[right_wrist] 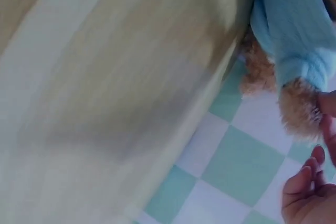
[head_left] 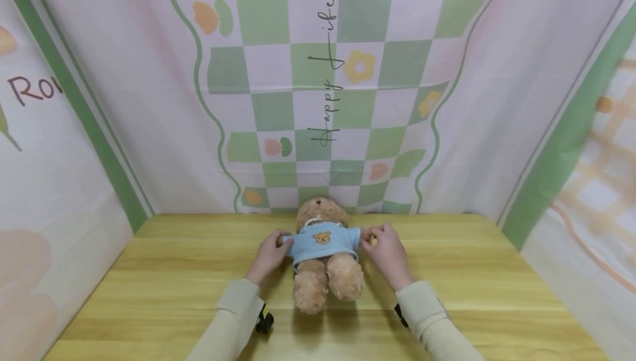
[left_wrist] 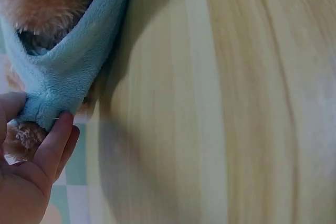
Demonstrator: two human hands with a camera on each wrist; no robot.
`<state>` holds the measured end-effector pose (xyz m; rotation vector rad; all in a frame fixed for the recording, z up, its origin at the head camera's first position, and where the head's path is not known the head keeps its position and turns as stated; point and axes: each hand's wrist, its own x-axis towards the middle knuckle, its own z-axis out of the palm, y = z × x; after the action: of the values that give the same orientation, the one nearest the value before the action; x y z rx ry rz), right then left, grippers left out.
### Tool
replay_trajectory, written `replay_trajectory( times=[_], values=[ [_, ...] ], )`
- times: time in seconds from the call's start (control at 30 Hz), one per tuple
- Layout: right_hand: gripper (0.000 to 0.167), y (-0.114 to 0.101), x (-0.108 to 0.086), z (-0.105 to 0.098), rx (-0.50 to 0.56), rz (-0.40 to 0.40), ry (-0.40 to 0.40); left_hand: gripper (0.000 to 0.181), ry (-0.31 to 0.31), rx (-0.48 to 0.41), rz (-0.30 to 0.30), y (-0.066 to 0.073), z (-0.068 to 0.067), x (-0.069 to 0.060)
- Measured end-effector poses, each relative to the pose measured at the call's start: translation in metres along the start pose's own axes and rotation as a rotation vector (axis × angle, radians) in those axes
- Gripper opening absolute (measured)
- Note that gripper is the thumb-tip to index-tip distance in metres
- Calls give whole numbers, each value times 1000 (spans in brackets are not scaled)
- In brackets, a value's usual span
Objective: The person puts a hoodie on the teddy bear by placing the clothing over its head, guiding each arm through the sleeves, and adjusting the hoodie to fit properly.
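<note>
A light-brown teddy bear (head_left: 310, 290) lies at the far middle of the table, head toward the backdrop and legs toward me. It wears a pale blue shirt (head_left: 318, 249) with a small bear face on the chest and a white cord at the neck. My left hand (head_left: 270, 254) pinches the sleeve (left_wrist: 52, 100) on the bear's left-hand side, its furry paw (left_wrist: 23, 140) poking out between thumb and fingers. On the other side, my right hand (head_left: 387, 253) pinches the end of the bear's arm (right_wrist: 299, 108), just beyond the cuff.
The wooden table (head_left: 199, 272) ends at a hanging checkered cloth (head_left: 268, 74) just behind the bear's head. Printed fabric (head_left: 64, 184) walls the left side, and more fabric (head_left: 586, 228) hangs on the right.
</note>
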<state>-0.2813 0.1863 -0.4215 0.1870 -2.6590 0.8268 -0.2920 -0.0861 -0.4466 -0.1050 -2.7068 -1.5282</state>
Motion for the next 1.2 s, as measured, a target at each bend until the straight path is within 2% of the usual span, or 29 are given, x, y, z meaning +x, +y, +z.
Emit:
replay_trajectory(
  times=[0.17, 0.43, 0.6, 0.7, 0.77, 0.87, 0.97, 1.07, 1.2],
  values=[
    [16, -5, -3, 6, -5, 89, -55, 21, 15, 44, 27, -2, 3, 2],
    [8, -5, -6, 10, 77, 77, 18, 20, 26, 51, 55, -1, 4, 3],
    [7, -1, -2, 7, 122, 101, -14, 21, 37, 34, 60, -1, 3, 3],
    [14, 0, 1, 5, 206, 161, -86, 22, 30, 53, 95, 0, 2, 3],
    [30, 2, 4, 4, 345, 218, -167, 22, 27, 61, 112, 0, 2, 4],
    [51, 4, 9, 1, 598, 295, -312, 22, 24, 38, 100, 1, 1, 4],
    [55, 7, 13, 1, 734, 339, -430, 23, 30, 11, 86, 1, 2, 5],
    [46, 9, 15, 1, 717, 366, -429, 22, 39, 5, 69, 2, 3, 5],
    [31, 10, 15, 3, 712, 401, -339, 24, 42, -31, -1, 3, 2, 5]
  ],
)
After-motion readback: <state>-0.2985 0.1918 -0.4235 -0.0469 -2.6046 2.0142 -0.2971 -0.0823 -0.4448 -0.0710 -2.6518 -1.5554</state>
